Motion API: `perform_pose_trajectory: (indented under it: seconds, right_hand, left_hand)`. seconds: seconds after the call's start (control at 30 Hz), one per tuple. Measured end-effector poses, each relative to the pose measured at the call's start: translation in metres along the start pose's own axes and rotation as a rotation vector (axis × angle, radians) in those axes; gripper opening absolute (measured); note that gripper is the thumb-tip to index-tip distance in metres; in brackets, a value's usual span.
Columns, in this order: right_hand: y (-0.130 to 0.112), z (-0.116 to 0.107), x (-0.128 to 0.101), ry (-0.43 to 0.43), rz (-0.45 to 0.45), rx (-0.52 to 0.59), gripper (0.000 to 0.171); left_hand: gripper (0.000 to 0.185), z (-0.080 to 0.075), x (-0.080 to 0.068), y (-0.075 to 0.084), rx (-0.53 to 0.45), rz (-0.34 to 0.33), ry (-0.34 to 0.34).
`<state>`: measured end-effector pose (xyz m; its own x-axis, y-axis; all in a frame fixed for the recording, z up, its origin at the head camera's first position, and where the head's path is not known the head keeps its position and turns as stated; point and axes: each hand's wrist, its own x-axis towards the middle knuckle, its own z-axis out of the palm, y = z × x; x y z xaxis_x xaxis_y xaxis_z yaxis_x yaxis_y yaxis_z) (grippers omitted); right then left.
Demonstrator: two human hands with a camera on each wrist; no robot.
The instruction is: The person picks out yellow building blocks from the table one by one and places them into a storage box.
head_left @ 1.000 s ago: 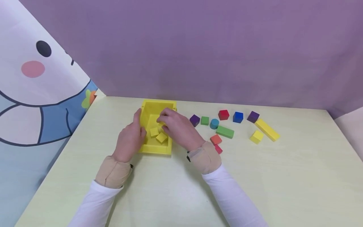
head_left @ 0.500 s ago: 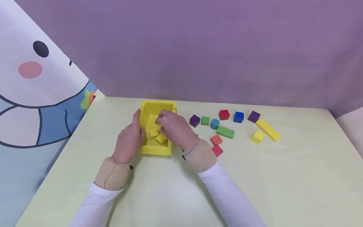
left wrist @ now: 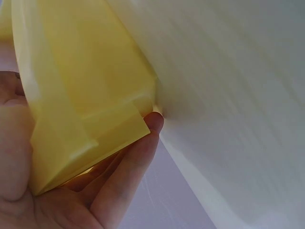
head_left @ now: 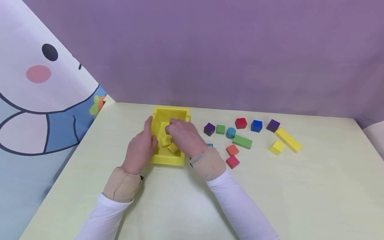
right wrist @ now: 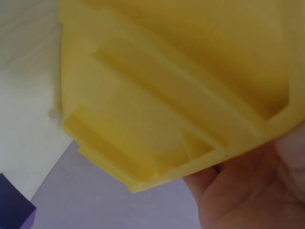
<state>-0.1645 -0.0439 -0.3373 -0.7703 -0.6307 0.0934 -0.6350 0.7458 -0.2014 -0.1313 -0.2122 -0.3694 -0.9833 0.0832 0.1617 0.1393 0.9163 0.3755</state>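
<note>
In the head view my left hand [head_left: 141, 148] holds the left wall of a yellow bin [head_left: 168, 163]. The left wrist view shows its fingers [left wrist: 136, 167] curled along the outside of the bin [left wrist: 90, 124]. My right hand [head_left: 186, 136] reaches over the bin's right rim, its fingers bent down inside. Two yellow blocks, one [head_left: 166, 141] behind the other [head_left: 173, 148], lie close to those fingers. Whether the right fingers pinch a block is hidden by the hand. In the right wrist view the bin's wall [right wrist: 143, 100] covers these fingers too.
Right of the bin lie several loose blocks, including a purple cube [head_left: 209, 129], a blue cylinder [head_left: 231, 133], a long green block [head_left: 242, 141], a red block [head_left: 232, 161] and a long yellow block [head_left: 288, 140]. A purple cloth [head_left: 210, 56] rises behind the table.
My right hand has shifted slightly left and lower within the bin. A yellow block partly visible at its fingers earlier is now covered. The left hand keeps its hold.
</note>
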Motion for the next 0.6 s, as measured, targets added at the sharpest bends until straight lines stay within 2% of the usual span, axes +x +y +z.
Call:
perform_pose_trajectory:
  seconds: [0.23, 0.6]
  right_hand:
    - [-0.0007, 0.0030, 0.0031, -0.007, -0.015, -0.011, 0.028]
    - [-0.0038, 0.0047, 0.0078, -0.057, -0.017, -0.048, 0.021]
  left_hand:
    - [0.064, 0.0019, 0.0009, 0.0016, 0.000, 0.000, -0.003]
    - [0.063, 0.0000, 0.0001, 0.0006, 0.009, -0.003, 0.003]
